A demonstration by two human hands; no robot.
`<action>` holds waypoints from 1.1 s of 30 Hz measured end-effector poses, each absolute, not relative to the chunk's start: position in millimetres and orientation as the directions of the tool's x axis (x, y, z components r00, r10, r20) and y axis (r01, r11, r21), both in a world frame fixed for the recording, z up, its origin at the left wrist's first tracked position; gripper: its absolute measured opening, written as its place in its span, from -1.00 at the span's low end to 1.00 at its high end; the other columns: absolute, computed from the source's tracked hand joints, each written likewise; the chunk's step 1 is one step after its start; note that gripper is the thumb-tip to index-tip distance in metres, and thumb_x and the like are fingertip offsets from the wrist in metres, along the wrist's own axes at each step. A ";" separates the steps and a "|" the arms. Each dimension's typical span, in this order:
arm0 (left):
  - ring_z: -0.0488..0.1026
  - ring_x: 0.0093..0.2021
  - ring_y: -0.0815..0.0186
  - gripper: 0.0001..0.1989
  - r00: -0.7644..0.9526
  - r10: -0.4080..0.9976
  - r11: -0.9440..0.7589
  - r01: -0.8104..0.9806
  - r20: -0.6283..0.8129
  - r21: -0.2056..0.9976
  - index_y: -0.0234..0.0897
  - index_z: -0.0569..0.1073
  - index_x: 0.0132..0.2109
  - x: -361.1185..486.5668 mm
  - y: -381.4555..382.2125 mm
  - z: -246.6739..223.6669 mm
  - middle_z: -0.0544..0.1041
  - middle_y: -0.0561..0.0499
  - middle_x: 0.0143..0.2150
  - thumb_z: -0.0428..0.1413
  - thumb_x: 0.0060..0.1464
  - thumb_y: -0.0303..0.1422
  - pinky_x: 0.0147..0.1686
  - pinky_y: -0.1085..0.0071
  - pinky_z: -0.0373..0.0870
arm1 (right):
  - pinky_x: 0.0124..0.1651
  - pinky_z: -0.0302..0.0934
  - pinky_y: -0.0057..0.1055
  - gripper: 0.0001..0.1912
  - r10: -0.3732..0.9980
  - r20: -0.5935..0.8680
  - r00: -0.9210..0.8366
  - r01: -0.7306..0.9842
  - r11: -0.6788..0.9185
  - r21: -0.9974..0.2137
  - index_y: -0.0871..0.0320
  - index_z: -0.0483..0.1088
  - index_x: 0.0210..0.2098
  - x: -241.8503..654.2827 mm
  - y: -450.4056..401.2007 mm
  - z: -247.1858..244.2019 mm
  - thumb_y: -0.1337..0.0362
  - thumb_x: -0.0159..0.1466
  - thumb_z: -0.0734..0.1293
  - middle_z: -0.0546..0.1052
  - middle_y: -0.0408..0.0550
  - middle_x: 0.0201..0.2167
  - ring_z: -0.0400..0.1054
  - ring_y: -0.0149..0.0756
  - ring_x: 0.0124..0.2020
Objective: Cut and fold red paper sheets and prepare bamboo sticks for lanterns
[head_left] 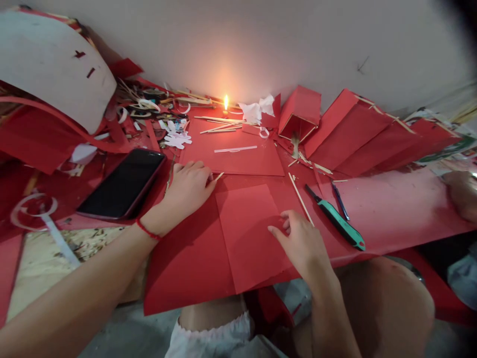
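The left hand [188, 191] pinches a thin wooden stick [218, 176] near the frame's centre. The right hand [300, 243], thumb and fingers spread apart, rests on a red card sheet [248, 233] at lower centre.

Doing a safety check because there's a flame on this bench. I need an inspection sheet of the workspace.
Surface: red paper covers the work table.
Job's things: a red paper sheet lies under the right hand; a thin wooden stick lies beside it.
Clutter: black smartphone, green utility knife, blue pen, white paper scraps, red paper box.
Grips: left hand rests on red paper, another stick's tip at its fingers; right hand has its fingertips on the sheet.
Cables: nothing seen.
Surroundings: lit candle before an off-white wall.
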State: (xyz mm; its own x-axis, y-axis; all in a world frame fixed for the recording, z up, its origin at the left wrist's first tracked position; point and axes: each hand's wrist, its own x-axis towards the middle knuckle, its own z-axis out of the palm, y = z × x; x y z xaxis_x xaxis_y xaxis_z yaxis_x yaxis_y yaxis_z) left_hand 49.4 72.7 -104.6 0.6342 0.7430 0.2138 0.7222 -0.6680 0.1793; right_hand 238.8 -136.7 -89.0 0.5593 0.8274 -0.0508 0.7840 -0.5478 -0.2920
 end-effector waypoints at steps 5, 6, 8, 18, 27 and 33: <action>0.47 -0.11 0.09 -0.78 0.715 0.651 -0.750 0.557 0.254 0.355 -0.28 0.48 -0.26 54.7 64.2 -99.3 0.54 -0.11 -0.18 0.05 0.29 -0.26 -0.13 0.20 0.14 | -0.10 0.36 -0.17 -0.68 0.924 0.217 0.316 0.900 -0.220 -0.376 0.17 0.40 0.10 234.7 -122.8 -80.1 0.28 0.37 0.34 0.57 0.05 -0.16 0.49 -0.08 -0.13; 0.47 -0.12 0.12 -0.81 0.742 0.624 -0.761 0.504 0.246 0.410 -0.28 0.48 -0.25 56.3 61.8 -99.3 0.55 -0.08 -0.19 0.07 0.28 -0.28 -0.12 0.21 0.14 | -0.02 0.34 -0.15 -0.64 0.930 0.288 0.227 0.929 -0.118 -0.352 0.18 0.37 0.17 234.0 -116.7 -77.4 0.31 0.39 0.31 0.55 0.09 -0.09 0.47 -0.07 -0.06; 0.47 -0.15 0.18 -0.85 0.789 0.575 -0.755 0.407 0.219 0.515 -0.27 0.48 -0.25 59.3 57.5 -100.0 0.55 -0.03 -0.21 0.10 0.27 -0.31 -0.11 0.24 0.13 | 0.10 0.28 -0.13 -0.60 0.923 0.379 0.063 0.969 0.035 -0.247 0.20 0.34 0.23 232.4 -103.0 -72.0 0.36 0.41 0.26 0.51 0.14 0.06 0.39 -0.03 0.09; 0.44 -0.24 0.27 -0.84 0.815 0.545 -0.697 0.310 0.197 0.647 -0.27 0.49 -0.27 64.4 50.8 -103.2 0.51 0.02 -0.28 0.13 0.25 -0.30 -0.09 0.28 0.19 | -0.05 0.08 -0.24 -0.84 0.910 0.289 -0.298 0.954 0.296 0.053 0.12 0.54 -0.16 246.9 -56.3 -65.9 0.28 0.43 0.30 0.59 -0.06 -0.25 0.35 -0.19 -0.17; 0.46 -0.22 0.19 -0.70 0.717 0.683 -0.660 0.521 0.142 0.542 -0.28 0.52 -0.20 45.4 71.6 -83.4 0.54 -0.08 -0.25 -0.01 0.34 -0.20 -0.18 0.28 0.30 | -0.11 0.04 -0.25 -0.79 0.917 0.199 -0.345 0.930 0.363 -0.060 0.18 0.51 -0.25 261.9 -24.8 -83.7 0.29 0.45 0.27 0.55 -0.01 -0.27 0.32 -0.18 -0.21; 0.25 0.21 -0.35 -0.67 0.385 0.923 -0.384 0.922 0.019 -0.051 -0.33 0.46 0.04 -18.5 105.6 -60.0 0.36 -0.39 0.16 0.15 0.14 -0.30 0.08 -0.28 0.21 | -0.12 0.07 -0.26 -0.82 0.906 0.299 -0.301 0.913 0.364 -0.184 0.17 0.47 -0.26 275.5 -29.7 -89.2 0.30 0.44 0.26 0.55 -0.03 -0.28 0.31 -0.20 -0.25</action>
State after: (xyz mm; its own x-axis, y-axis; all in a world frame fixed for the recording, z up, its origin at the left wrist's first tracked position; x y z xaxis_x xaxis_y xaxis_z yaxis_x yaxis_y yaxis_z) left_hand -18.5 105.6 -60.0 0.3854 0.9226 0.0195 0.9219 -0.3840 -0.0514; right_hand 275.5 -29.7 -89.2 -0.3010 0.9057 0.2986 0.9130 0.3641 -0.1839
